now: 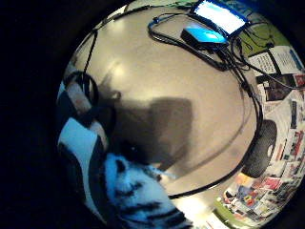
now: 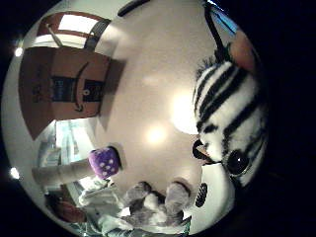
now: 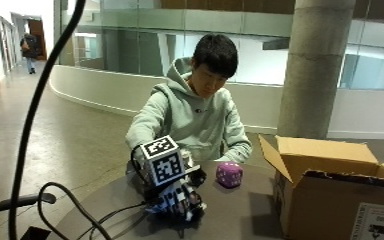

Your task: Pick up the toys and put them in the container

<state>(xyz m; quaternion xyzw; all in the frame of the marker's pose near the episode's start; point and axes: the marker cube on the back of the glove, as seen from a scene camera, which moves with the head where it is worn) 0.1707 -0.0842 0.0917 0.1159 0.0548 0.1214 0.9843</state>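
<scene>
zebra toy (image 3: pixel 177 201) sits in the right hand's (image 3: pixel 172 192) grip, fingers curled round it, just above the desk (image 3: pixel 238 215). purple dice (image 3: pixel 229 174) sits nearby, cardboard box (image 3: pixel 332 195) stands open alongside.

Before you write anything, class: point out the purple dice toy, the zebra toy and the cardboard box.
purple dice toy (image 3: pixel 229 174): outside view, on its dotted front face.
zebra toy (image 2: pixel 227 111): thumb side palm view, on its striped head.
cardboard box (image 3: pixel 325 210): outside view, on its front wall.
</scene>
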